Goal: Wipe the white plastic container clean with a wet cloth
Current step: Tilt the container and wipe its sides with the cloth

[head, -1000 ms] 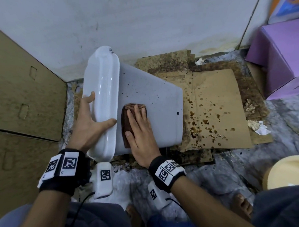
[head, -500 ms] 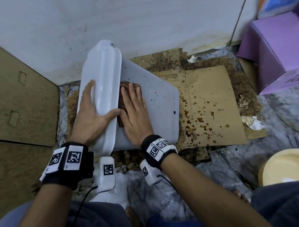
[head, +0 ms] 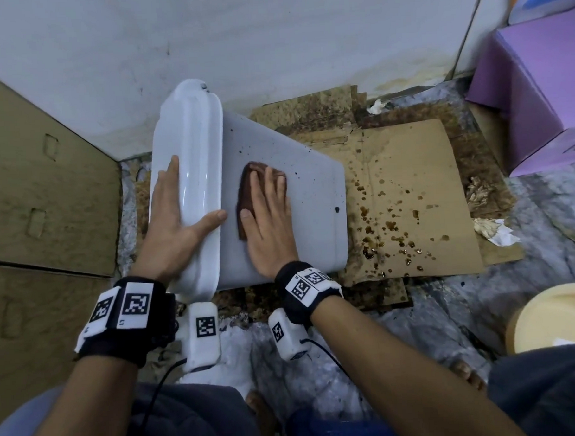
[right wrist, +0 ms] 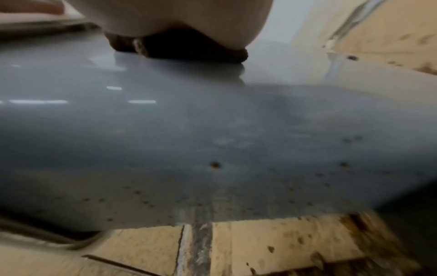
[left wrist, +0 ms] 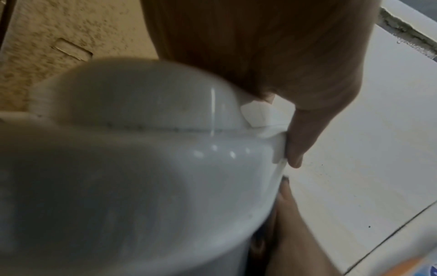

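The white plastic container (head: 315, 197) lies on its side on stained cardboard, its lidded end (head: 192, 176) toward the left. Dark specks dot its upper wall (right wrist: 212, 149). My left hand (head: 177, 219) rests flat over the lid end, fingers straight along the far side and thumb on the near edge; the left wrist view shows the lid (left wrist: 141, 168) close up. My right hand (head: 269, 212) lies flat on a brown cloth (head: 245, 190) and presses it against the container's wall. The cloth (right wrist: 179, 48) shows as a dark wad under my palm in the right wrist view.
Cardboard sheets (head: 410, 192) spattered with brown drops lie under and to the right of the container. A wall (head: 271, 37) stands behind it, brown cardboard panels (head: 41, 182) on the left, a purple box (head: 537, 91) at the right, a cream round lid (head: 557, 318) near my knee.
My right hand slid the cloth away from the lid, rightward across the container's wall. The left hand stays on the lid end. The head view has shifted slightly.
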The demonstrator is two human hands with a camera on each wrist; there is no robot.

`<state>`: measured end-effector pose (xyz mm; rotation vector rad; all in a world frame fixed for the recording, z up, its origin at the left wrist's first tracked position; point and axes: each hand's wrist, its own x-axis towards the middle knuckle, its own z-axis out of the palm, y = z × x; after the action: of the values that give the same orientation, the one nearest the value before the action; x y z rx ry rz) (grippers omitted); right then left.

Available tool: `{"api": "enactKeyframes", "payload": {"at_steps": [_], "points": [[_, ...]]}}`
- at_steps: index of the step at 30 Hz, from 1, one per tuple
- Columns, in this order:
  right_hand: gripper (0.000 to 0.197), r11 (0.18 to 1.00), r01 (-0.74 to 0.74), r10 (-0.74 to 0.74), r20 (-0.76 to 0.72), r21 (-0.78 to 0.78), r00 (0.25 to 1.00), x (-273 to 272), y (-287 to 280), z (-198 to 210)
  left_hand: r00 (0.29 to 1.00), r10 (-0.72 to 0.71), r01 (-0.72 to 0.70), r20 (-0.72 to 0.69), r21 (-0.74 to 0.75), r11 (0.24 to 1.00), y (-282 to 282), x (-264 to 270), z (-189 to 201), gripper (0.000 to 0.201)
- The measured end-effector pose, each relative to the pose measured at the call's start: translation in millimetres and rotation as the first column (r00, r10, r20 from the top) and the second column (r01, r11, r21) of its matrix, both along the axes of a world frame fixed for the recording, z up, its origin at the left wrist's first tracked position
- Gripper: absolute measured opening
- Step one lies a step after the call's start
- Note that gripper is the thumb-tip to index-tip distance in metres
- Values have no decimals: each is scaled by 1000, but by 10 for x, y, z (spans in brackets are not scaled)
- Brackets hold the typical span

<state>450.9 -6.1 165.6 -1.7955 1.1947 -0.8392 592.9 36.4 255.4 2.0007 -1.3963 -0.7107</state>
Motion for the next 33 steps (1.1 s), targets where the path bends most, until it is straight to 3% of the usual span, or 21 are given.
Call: {"api": "enactKeyframes", "payload": {"at_steps": [4, 7, 13, 16, 22, 25, 29, 33], "points": [[61, 985, -82, 83, 0, -149, 997, 137, 39, 162, 1000, 12, -12, 2, 7, 1000, 25, -2, -8, 111], [59, 982, -95, 93, -24, -160, 995, 64, -13, 39, 1000, 17, -17, -10, 4, 1000, 60, 15, -9, 112], [63, 985, 90, -71, -130, 150, 989, -403, -247, -609, 997, 61, -60, -56, 8, 998, 116, 56, -37, 107], [64, 974, 108, -82, -133, 200, 988, -409, -239, -616, 997, 64, -64, -52, 2, 998, 123, 47, -34, 107], [58, 996, -64, 61, -40, -59, 997, -30, -24, -190, 995, 77, -78, -68, -6, 997, 128, 45, -28, 111], [57, 986, -120, 118, -21, -117, 993, 27, -11, -118, 995, 65, -66, -78, -4, 998, 138, 85, -56, 108], [57, 998, -52, 50, -55, -33, 997, -160, -174, -401, 992, 69, -70, -105, -6, 998, 123, 143, -97, 108], [60, 971, 130, -107, -124, 202, 987, -499, -410, -813, 993, 62, -63, -98, -5, 998, 111, 165, -129, 107]]}}
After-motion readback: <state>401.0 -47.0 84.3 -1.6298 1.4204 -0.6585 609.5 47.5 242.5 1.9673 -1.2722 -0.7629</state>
